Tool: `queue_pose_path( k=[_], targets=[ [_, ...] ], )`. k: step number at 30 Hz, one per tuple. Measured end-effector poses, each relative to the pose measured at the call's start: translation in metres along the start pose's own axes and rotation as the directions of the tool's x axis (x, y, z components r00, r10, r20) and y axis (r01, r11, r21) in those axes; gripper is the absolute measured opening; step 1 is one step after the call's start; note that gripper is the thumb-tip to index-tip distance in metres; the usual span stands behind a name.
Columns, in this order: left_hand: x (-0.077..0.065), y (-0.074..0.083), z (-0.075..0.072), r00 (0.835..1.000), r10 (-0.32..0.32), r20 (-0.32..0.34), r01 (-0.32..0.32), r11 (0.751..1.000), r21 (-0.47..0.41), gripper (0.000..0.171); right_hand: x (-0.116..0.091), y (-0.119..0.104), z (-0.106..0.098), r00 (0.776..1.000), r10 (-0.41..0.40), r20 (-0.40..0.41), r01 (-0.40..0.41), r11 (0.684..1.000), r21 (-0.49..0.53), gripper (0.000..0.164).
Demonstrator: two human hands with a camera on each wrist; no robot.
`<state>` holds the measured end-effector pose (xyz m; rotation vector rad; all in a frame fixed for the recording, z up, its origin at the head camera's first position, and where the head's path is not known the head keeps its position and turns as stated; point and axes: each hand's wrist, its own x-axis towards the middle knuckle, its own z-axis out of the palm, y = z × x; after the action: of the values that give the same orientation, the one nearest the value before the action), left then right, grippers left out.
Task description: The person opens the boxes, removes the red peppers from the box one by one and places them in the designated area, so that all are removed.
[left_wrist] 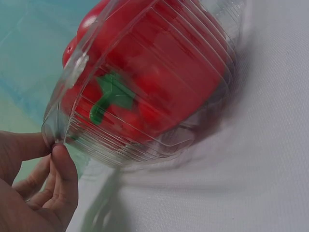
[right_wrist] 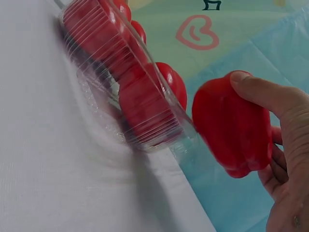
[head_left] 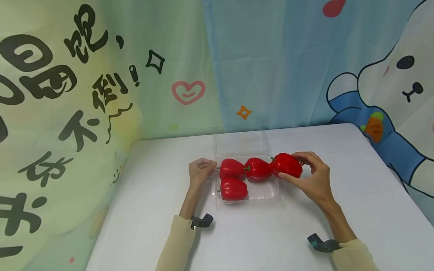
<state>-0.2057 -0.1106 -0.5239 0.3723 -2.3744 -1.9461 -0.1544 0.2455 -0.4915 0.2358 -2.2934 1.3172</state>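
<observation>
My right hand (head_left: 313,177) grips a red bell pepper (head_left: 286,165) between thumb and fingers, at the right rim of a clear plastic clamshell box (head_left: 264,192). In the right wrist view this held pepper (right_wrist: 231,125) hangs just outside the box wall. Inside the box lie several more red peppers: one at the back left (head_left: 232,169), one beside it (head_left: 257,169) and one at the front left (head_left: 234,189). My left hand (head_left: 201,171) pinches the box's left rim between thumb and index finger; a pepper's green stem (left_wrist: 113,94) shows through the wall there.
The box's clear lid (head_left: 241,143) lies folded open toward the back. Everything stands on a white table (head_left: 156,188). A printed curtain (head_left: 251,56) hangs right behind the table's back edge. Each wrist wears a dark strap-on device (head_left: 202,221).
</observation>
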Motion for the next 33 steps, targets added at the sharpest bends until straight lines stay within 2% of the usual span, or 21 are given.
queue_pose_path(
  k=[4, 8, 15, 21, 27, 33],
  targets=[
    [-0.001, -0.001, 0.001, 1.000, -0.006, -0.004, 0.006, 1.000, 0.001, 0.012, -0.001, 0.006, 0.001, 0.997, 0.041, -0.059, -0.041, 0.999, -0.007, 0.068],
    [-0.001, -0.002, 0.001, 1.000, -0.008, -0.006, 0.008, 1.000, 0.003, 0.013, -0.003, 0.011, 0.003, 0.985, 0.102, -0.141, -0.103, 0.995, 0.005, 0.067],
    [-0.002, -0.002, 0.001, 1.000, -0.016, -0.011, 0.016, 1.000, 0.000, 0.014, -0.005, 0.016, 0.008, 0.947, 0.173, -0.271, -0.170, 0.985, 0.033, 0.062],
    [-0.004, 0.000, 0.001, 1.000, -0.025, -0.010, 0.025, 1.000, -0.003, 0.015, -0.008, 0.020, 0.014, 0.903, 0.224, -0.367, -0.234, 0.972, 0.018, 0.061],
    [-0.005, 0.000, 0.002, 1.000, -0.015, -0.013, 0.015, 1.000, 0.007, 0.016, -0.009, 0.024, 0.021, 0.862, 0.303, -0.407, -0.330, 0.944, 0.004, 0.061],
    [-0.004, 0.000, 0.001, 1.000, -0.005, -0.008, 0.005, 1.000, 0.010, 0.015, -0.007, 0.028, 0.028, 0.840, 0.330, -0.430, -0.366, 0.931, -0.002, 0.062]
  ],
)
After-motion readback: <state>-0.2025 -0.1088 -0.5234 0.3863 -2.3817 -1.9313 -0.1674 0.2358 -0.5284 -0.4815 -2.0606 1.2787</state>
